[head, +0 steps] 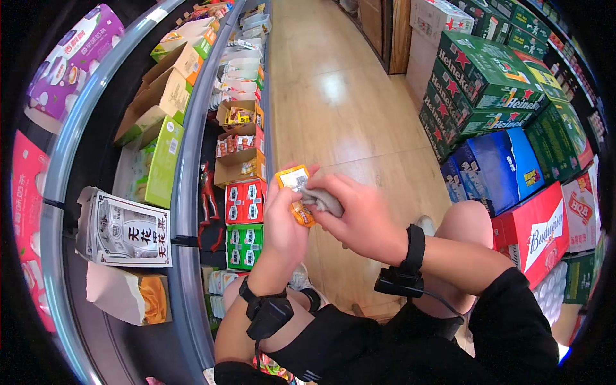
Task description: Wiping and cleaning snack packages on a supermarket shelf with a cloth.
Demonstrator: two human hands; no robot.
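Note:
My left hand (287,219) holds small orange snack packets (292,178) above the aisle floor. One packet shows a pale back with printing; another orange piece (302,214) shows below my left thumb. My right hand (358,211) grips a bunched grey cloth (325,201) against the packets, thumb and fingers closed around it. The cloth hides part of the packets, so their exact number cannot be told. Both wrists wear black strapped devices.
Shelves on the left hold open cardboard boxes (166,96), a green carton (165,161), a white printed box (132,231) and red packs (244,202). Stacked Heineken cases (486,72), a blue case (505,166) and a Budweiser case (534,231) stand right of the wooden floor (337,110).

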